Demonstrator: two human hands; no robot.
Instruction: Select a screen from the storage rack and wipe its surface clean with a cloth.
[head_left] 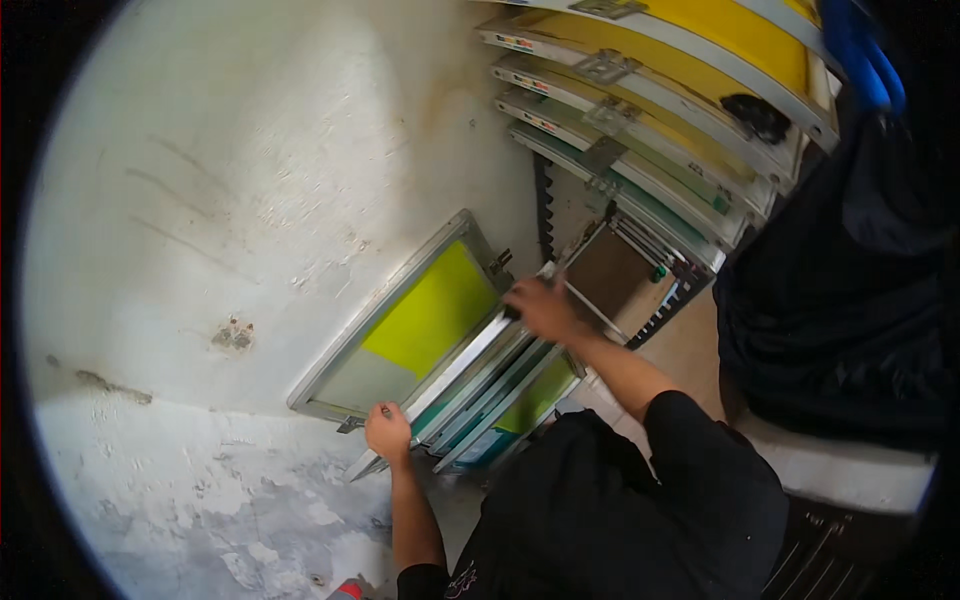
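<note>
A row of screen printing frames leans against the wall in front of me. My left hand [388, 432] is closed round the near end of one metal-edged screen frame [462, 358], thumb on top. My right hand [545, 310], slightly blurred, grips the far end of this same frame; a small dark patch shows at its fingertips. Behind it, flat to the wall, leans a screen frame with a bright yellow-green mesh [433, 310] and metal clips at its ends. Several more frames with green mesh [490, 440] stand on edge between this one and my body.
A black notched rack [545, 205] at the upper right bears stacked yellow and green screen frames [640, 75]. Beneath them is a brown panel [610, 272]. Dark cloth [830, 300] hangs at the right. The white wall [220, 230] is scuffed. Something red [350, 590] shows at the lower edge.
</note>
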